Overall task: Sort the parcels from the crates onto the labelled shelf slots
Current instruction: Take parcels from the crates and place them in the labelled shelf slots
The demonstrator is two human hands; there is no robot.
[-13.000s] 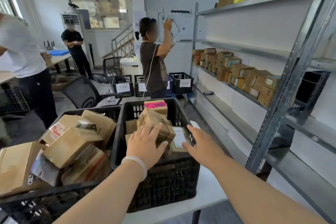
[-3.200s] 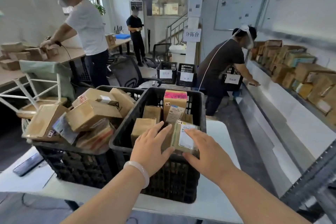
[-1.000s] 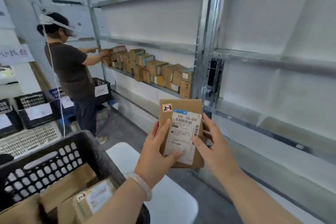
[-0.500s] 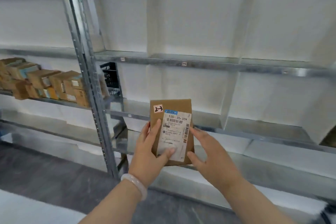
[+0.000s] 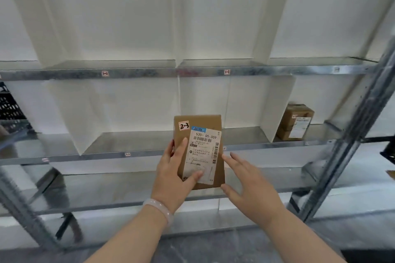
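Parcel [image 5: 201, 125]: I'm holding it, marked 2-3, upright before the shelf [image 5: 149, 152].
Left hand [image 5: 174, 177]: fingers are gripping its lower left, thumb pressing the label [image 5: 204, 156].
Right hand [image 5: 250, 188]: fingers are hanging spread, just beside its right edge.

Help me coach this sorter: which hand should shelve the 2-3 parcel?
Left. The left hand grips the parcel, thumb on its label, in front of the middle shelf. The right hand is open beside it, holding nothing.
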